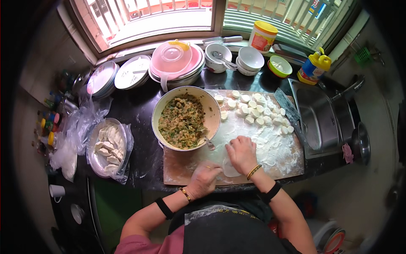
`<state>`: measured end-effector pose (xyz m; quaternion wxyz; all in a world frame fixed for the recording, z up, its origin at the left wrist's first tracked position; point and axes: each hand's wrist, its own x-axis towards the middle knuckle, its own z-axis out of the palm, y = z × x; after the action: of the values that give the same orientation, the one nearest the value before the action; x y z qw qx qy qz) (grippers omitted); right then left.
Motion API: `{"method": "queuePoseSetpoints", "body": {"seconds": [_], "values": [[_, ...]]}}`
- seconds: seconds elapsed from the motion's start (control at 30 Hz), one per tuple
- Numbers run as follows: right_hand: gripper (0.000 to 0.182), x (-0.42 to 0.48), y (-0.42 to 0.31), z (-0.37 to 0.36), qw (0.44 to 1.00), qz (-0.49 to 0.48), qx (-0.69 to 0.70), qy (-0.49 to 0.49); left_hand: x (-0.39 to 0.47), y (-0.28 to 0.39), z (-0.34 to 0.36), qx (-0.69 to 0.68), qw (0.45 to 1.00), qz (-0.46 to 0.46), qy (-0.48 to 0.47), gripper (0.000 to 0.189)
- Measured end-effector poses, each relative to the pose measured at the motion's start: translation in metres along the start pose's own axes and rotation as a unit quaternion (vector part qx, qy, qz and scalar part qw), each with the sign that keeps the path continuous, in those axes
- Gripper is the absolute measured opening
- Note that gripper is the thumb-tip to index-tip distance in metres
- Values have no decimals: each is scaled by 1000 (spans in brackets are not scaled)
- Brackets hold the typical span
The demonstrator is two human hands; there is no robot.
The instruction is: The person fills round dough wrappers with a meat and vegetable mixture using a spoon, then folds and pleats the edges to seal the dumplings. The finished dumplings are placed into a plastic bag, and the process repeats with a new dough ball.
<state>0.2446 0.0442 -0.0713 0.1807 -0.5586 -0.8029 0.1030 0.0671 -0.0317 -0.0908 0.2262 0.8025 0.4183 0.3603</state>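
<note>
A thin, flat dough wrapper [230, 169] lies near the front edge of a floured wooden board [180, 165]. The fingertips of my left hand [204, 178] pinch at its left edge. Curled over its upper right side is my right hand [243, 155], palm down; whatever may be under that palm is hidden. Beyond my hands, many small dough pieces [254, 112] sit in flour at the back of the board. To the left, a large white bowl [213, 98] of chopped filling [181, 122] stands partly over the board, with a metal utensil handle [209, 144] sticking out.
Folded dumplings [109, 146] fill a plastic-lined bowl [91, 158] at left. A dough scraper or cleaver-like blade [285, 101] lies along the board's right edge, beside the steel sink [326, 123]. Stacked plates [131, 74], a pink lidded basin [173, 60] and bowls [250, 58] line the window.
</note>
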Motion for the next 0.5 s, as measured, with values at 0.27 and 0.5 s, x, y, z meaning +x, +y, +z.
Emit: {"method": "queuePoseSetpoints", "body": {"seconds": [0.27,0.5], "values": [[35,21,28,-1,996,-66,66,-8,1,7,5,69,990,90,-90,35],[69,-22,31,-16,982,-141,102,-70,0,32,9,121,983,62,-122,40]]}}
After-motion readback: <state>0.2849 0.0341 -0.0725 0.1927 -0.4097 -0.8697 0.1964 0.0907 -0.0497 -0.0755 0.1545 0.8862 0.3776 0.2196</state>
